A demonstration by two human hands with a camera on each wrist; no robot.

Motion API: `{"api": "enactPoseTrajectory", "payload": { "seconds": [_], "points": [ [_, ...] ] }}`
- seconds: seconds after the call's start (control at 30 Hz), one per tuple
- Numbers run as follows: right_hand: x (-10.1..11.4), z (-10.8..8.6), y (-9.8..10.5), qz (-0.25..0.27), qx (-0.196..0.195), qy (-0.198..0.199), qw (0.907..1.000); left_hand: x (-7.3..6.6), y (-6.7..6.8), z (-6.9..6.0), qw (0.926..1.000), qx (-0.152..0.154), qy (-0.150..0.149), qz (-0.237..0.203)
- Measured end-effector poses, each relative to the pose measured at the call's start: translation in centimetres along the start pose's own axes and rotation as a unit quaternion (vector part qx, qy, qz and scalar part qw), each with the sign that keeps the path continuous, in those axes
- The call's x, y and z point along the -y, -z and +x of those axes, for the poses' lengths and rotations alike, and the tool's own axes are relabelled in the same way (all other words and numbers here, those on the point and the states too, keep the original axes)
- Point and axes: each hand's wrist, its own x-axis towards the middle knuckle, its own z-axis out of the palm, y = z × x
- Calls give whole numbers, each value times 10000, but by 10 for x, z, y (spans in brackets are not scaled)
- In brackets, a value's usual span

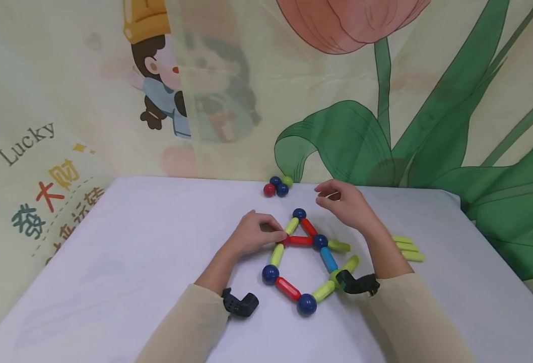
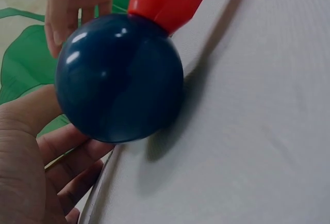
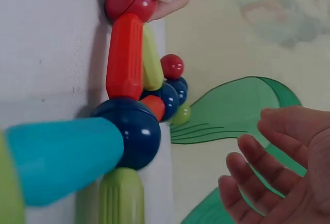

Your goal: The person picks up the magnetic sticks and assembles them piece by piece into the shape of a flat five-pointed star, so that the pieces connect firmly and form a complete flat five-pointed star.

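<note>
My left hand (image 1: pixel 256 233) pinches a red ball (image 3: pixel 130 1) at the left joint of a flat figure built from magnetic rods and balls. Red rods (image 1: pixel 288 289), lime rods (image 1: pixel 277 254) and a blue rod (image 1: pixel 328 259) link its balls. A dark blue ball (image 1: pixel 299 214) tops a small triangle, and another dark blue ball (image 1: pixel 307 304) marks the near corner. My right hand (image 1: pixel 345 204) hovers to the right of the triangle, fingers loosely bent and holding nothing. Two lime rods (image 1: pixel 339 246) stick out on the figure's right; the wrist camera partly hides the lower joint.
Near the table's back edge sits a cluster of loose balls, among them a red ball (image 1: pixel 269 190) and a lime ball (image 1: pixel 287 181). Loose lime rods (image 1: pixel 410 248) lie beyond the right forearm. A printed cloth (image 1: pixel 230 161) hangs behind the white table (image 1: pixel 126 262).
</note>
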Motion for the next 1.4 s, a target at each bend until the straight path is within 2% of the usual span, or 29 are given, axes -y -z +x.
{"api": "enactPoseTrajectory", "payload": {
  "seconds": [0.5, 0.8, 0.97, 1.2, 1.4],
  "points": [
    [-7, 50, -40, -73, 180, -100, 9998, -3, -3, 1, 9999, -61, -2, 82],
    [-10, 67, -60, -119, 592, -524, 9968, 1, -6, 1, 10000, 9, -89, 12],
    [-7, 75, -64, -328, 845, -483, 9947, 2, -4, 1, 9999, -40, -105, 39],
    [0, 76, -65, -245, 483, -437, 9976, 3, -1, 2, 9998, -72, -149, 55],
    [1, 82, -71, -413, 440, -450, 9972, 2, -1, 1, 9997, -87, -209, 36]
  ]
}}
